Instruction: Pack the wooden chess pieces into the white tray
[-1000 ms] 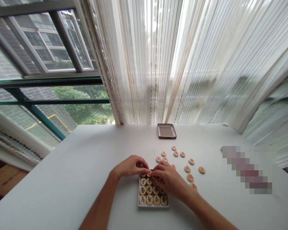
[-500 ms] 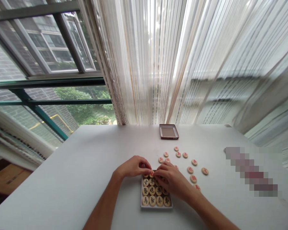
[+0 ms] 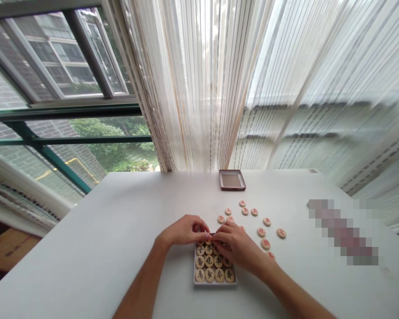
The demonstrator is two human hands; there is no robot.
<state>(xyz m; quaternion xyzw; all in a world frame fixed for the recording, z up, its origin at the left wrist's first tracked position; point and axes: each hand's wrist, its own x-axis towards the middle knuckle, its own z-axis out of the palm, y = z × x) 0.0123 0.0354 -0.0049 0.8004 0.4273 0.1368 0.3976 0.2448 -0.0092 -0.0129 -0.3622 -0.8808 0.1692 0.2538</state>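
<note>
In the shallow white box (image 3: 215, 285) lie round black-marked discs (image 3: 209, 274), four in the front row, four in the next, and at least three in the third; the right hand (image 3: 236, 243) hides part of the rows. Beyond the box and to its right, twelve loose red-marked discs (image 3: 261, 231) can be counted on the white table (image 3: 103, 221), and one open lid (image 3: 232, 180) lies behind them, well apart from the box. Inside the box 馬, 炮 and 士 can be read; to its right, 兵 and 相; other characters are too blurred. At the box's back edge, the left hand (image 3: 182, 230) arches in from the left and the right hand from the right, fingertips meeting around one back-row disc (image 3: 208, 241); whether either hand pinches it or merely presses, I cannot tell
</note>
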